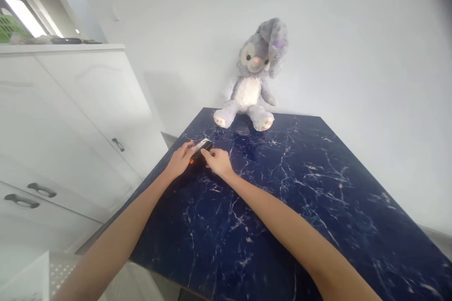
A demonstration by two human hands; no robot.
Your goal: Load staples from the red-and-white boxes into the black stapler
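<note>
A small black oblong thing (201, 149) with a white and red printed top and an orange end lies between my hands, at the left part of the dark blue marbled table (282, 188). Its exact kind is too small to make out. From the left, my left hand (179, 160) grips it, with thumb and fingers along its side. My right hand (219, 162) is closed at its right side, thumb and forefinger touching it; the other fingers are curled and partly hidden.
A grey plush rabbit (249, 91) sits at the table's far edge against the white wall (353, 56). White cabinets (70, 127) with dark handles stand to the left. A white perforated item (60, 273) is below the table at bottom left.
</note>
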